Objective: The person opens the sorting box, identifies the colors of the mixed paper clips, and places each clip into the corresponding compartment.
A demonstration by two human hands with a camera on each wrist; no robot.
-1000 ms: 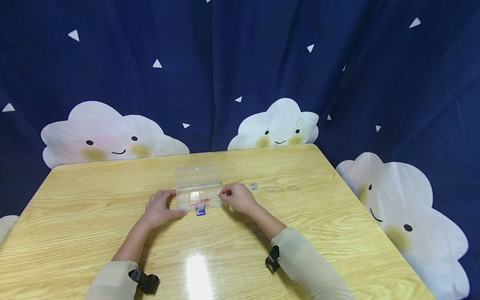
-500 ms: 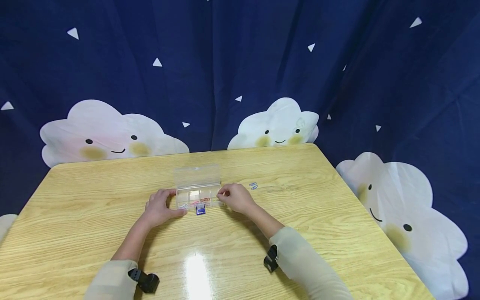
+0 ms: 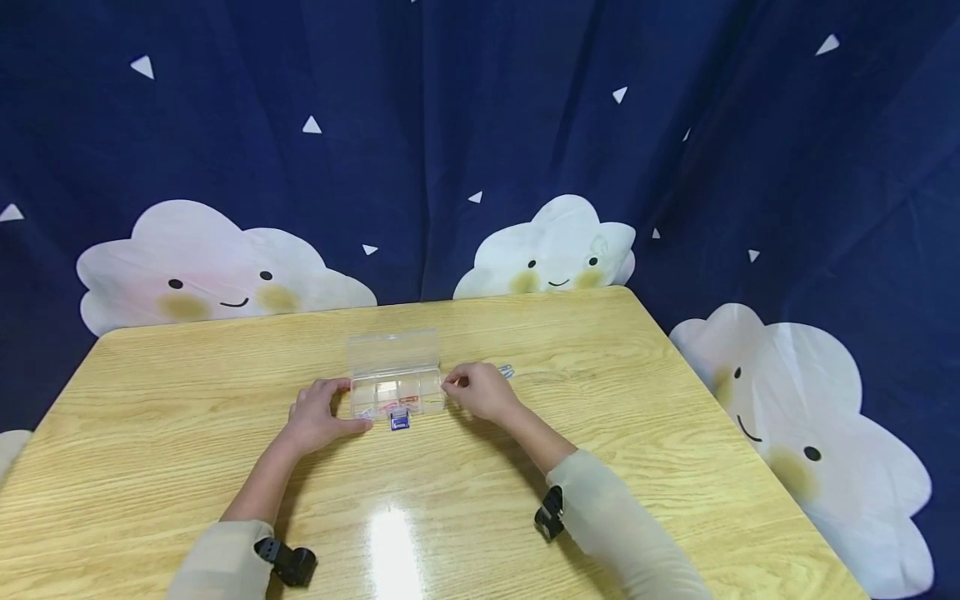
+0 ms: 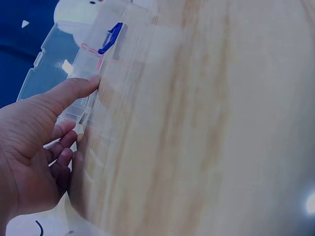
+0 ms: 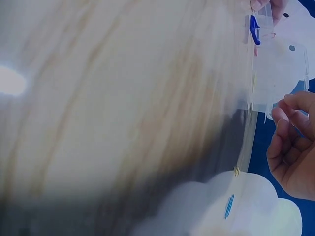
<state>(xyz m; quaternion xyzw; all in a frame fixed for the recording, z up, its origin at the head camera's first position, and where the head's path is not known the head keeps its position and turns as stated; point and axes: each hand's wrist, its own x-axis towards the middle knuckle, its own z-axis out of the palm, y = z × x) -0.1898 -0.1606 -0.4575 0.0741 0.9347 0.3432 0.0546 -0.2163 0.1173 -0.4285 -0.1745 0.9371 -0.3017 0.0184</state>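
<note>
Movement since a second ago is slight: my right hand (image 3: 480,390) has edged back from the clear compartment box (image 3: 396,385) toward the loose paper clips (image 3: 507,371) on the table (image 3: 675,433), so one drop-off looks finished. Its fingers are curled, thumb meeting forefinger in a pinch; whether anything sits between them I cannot tell. My left hand (image 3: 317,412) stays put, thumb along the box's front edge, fingers curled at its left end, bracing it. The box lies open, lid tilted back, near the table's middle.
</note>
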